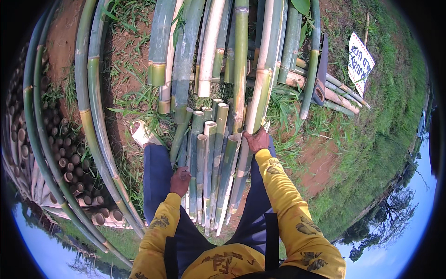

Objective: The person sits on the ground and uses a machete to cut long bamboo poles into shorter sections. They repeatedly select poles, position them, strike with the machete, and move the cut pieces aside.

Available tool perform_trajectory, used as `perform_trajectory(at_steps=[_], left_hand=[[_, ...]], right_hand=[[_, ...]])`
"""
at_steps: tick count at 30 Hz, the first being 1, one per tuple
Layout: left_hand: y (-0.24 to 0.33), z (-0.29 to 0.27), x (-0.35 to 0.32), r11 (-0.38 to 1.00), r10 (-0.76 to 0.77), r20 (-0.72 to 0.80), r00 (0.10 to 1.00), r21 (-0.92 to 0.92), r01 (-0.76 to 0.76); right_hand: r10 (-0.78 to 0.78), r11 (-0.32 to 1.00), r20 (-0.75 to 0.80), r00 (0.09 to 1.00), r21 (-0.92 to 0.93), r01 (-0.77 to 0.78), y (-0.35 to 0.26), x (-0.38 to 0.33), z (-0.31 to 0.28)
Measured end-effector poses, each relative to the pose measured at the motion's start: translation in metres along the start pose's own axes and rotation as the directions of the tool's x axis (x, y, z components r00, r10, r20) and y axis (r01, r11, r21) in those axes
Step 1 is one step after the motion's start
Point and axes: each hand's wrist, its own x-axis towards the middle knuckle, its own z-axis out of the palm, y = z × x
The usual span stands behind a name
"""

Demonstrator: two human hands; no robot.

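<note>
Head view: short bamboo pieces [210, 172] bundled between the legs, ends not yet level. Left hand [180, 181] resting on bundle's left side, grip loose. Right hand [257, 140] clamped on long bamboo pole [260, 93]. More poles [93, 116] unsorted on ground.

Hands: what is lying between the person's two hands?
In the head view, a bundle of cut green bamboo poles lies between the left hand and the right hand, running lengthwise between the legs. Both hands touch poles at its sides.

I saw cut bamboo poles [209, 162] lying between my hands, longer poles [239, 56] beyond them, stacked bamboo ends [69, 153] far left, a sign [360, 63] far right.
</note>
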Motion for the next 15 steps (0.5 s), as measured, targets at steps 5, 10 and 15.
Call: perform_trajectory(at_steps=[5,10,15], left_hand=[[-0.013,-0.013,-0.009,0.995,0.097,-0.054,0.994,-0.021,-0.098],[0.001,-0.011,-0.011,0.992,0.082,-0.075,0.994,-0.085,-0.088],[0.017,-0.006,-0.019,0.988,0.091,-0.097,0.991,-0.116,-0.102]], right_hand=[[-0.092,0.995,-0.079,0.993,-0.057,0.087,-0.053,0.061,-0.038],[-0.174,0.976,-0.187,0.967,-0.162,0.144,-0.163,0.15,-0.12],[-0.207,0.968,-0.316,0.926,-0.205,0.146,-0.261,0.187,-0.182]])
